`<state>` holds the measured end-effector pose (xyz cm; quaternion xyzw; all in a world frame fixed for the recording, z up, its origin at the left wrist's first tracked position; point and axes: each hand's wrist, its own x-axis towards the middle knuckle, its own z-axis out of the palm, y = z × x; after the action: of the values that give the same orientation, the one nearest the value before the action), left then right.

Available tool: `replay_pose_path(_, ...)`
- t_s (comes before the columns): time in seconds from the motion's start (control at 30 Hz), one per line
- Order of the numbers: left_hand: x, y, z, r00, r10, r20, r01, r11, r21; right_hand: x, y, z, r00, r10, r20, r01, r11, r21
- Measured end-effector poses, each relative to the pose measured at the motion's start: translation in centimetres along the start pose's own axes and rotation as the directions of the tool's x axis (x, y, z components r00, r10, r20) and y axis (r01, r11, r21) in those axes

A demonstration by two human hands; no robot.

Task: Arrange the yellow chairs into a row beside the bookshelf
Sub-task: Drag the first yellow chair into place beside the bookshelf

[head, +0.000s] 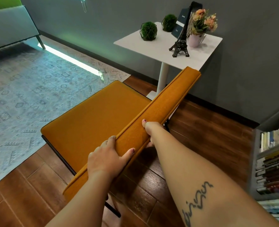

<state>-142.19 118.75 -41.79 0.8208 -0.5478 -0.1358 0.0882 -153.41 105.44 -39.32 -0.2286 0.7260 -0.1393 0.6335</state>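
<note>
**Inspector A:** We record both grips first. Status?

**Inspector B:** We find the left grip [106, 158] clenched over the top edge of the backrest [160, 105] of one yellow chair [79, 136], fingers curled down the seat side and thumb laid along the near face. The right grip [149, 128] holds the same edge a little farther along, with the thumb on top and the fingers tucked behind the rear face.

**Inspector A:** Long axis of that backrest?

**Inspector B:** We note that it runs on a diagonal. It starts nearer us than the left grip, passes under both grips, and goes on beyond the right grip to an end that overlaps the corner of the white surface [201, 54]. A tower model [180, 45] stands on that surface.

**Inspector A:** Which way does the chair point?

**Inspector B:** The seat [94, 122] extends to the left of both grips, towards the rug [29, 95], and its far-left corner lies over the rug's edge. The rear face of the backrest is turned to the right-grip side, where the bookshelf [273, 161] stands well apart across bare wooden floor [209, 133].

**Inspector A:** Are the legs down?

**Inspector B:** One dark leg shows below the left grip. We cannot tell whether all the feet meet the floor.
</note>
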Motion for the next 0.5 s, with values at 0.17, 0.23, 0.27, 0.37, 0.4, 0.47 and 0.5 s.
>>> replay_pose_path(0.17, -1.1, -1.2, -0.6, 0.993, -0.090, 0.073, 0.095, 0.994, -0.062, -1.3, 1.1, 0.2, 0.988, -0.118, -0.100, 0.103, 0.984, -0.149)
replay_pose_path(0.23, -2.1, -2.4, -1.2, 0.985, -0.129, 0.115, 0.136, 0.989, -0.054, -1.9, 2.3, 0.9, 0.896, -0.399, -0.195, 0.270, 0.838, -0.474)
replay_pose_path(0.27, -2.7, -3.2, -1.5, 0.980, -0.148, 0.136, 0.156, 0.986, -0.050, -2.1, 3.0, 1.5, 0.797, -0.588, -0.139, 0.346, 0.632, -0.694)
replay_pose_path(0.37, -4.2, -5.6, -2.2, 0.959, -0.188, 0.210, 0.209, 0.974, -0.083, -2.7, 4.6, 2.9, 0.626, -0.751, 0.210, 0.458, 0.137, -0.878)
replay_pose_path(0.4, -4.9, -6.2, -2.3, 0.955, -0.189, 0.230, 0.219, 0.969, -0.113, -3.0, 5.0, 3.3, 0.636, -0.724, 0.268, 0.479, 0.098, -0.872)
replay_pose_path(0.47, -6.1, -7.0, -2.6, 0.956, -0.171, 0.237, 0.216, 0.960, -0.178, -3.4, 5.5, 4.0, 0.644, -0.669, 0.370, 0.517, 0.024, -0.856)
replay_pose_path(0.5, -6.7, -7.3, -2.7, 0.960, -0.155, 0.233, 0.203, 0.959, -0.199, -3.7, 5.7, 4.3, 0.640, -0.643, 0.421, 0.536, -0.020, -0.844)
